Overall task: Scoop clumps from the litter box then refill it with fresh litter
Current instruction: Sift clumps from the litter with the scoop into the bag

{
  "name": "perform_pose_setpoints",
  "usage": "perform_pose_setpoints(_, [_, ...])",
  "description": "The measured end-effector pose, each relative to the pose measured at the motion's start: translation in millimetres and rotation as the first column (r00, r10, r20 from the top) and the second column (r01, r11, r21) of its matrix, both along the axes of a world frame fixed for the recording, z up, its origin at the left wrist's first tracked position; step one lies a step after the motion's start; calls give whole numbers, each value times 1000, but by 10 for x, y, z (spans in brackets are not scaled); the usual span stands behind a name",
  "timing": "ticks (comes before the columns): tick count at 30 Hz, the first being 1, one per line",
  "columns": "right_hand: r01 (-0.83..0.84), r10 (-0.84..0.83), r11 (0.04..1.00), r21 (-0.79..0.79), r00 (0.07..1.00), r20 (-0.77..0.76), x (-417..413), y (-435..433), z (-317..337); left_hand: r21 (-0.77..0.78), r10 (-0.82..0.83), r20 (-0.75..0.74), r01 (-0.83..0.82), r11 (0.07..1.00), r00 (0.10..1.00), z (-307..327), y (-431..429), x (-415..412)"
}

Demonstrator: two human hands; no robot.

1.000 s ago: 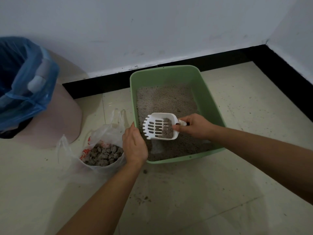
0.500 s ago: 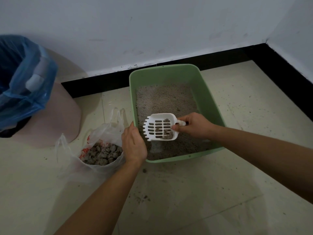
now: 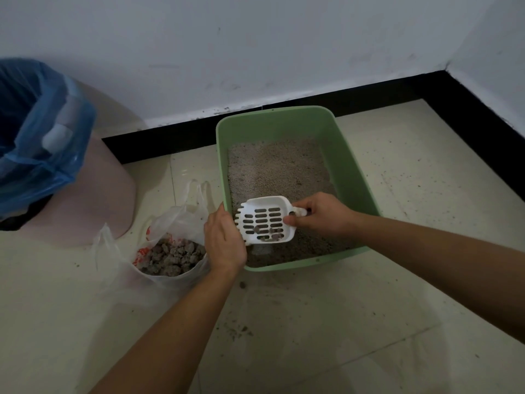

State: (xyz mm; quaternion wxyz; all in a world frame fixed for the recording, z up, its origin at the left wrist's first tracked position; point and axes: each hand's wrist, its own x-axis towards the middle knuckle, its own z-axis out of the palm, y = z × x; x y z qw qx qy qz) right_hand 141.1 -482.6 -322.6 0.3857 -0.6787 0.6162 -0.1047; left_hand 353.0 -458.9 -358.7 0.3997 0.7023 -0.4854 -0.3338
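Several clumps [image 3: 270, 236]: lie in the white scoop [image 3: 264, 214], above the litter box [image 3: 353, 177] at its near-left corner.
Right hand [image 3: 324, 216]: grip pinched on the scoop handle.
Left hand [image 3: 224, 240]: against that corner; I cannot tell if its grip is closed.
Bag [image 3: 170, 220]: on the floor just left of the box, clumps inside.
Method: probably sift until loose grains drop, then carry the scoop level and low over the rim.

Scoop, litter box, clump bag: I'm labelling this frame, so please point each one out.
scoop [image 3: 265, 221]: head view, on its slotted white pan.
litter box [image 3: 284, 126]: head view, on its green far wall.
clump bag [image 3: 181, 220]: head view, on its clear plastic wall.
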Motion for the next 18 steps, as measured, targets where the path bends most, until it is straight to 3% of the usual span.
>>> perform_pose_setpoints(14, [-36, 37, 999, 34, 999, -13, 44, 57, -7, -19, 6, 14, -5, 1000, 1000, -4, -1, 7])
perform_pose_setpoints(18, [-33, 34, 998, 49, 999, -26, 26, 58, 61, -4, -70, 75, 71, 997, 995, 18, -8, 30])
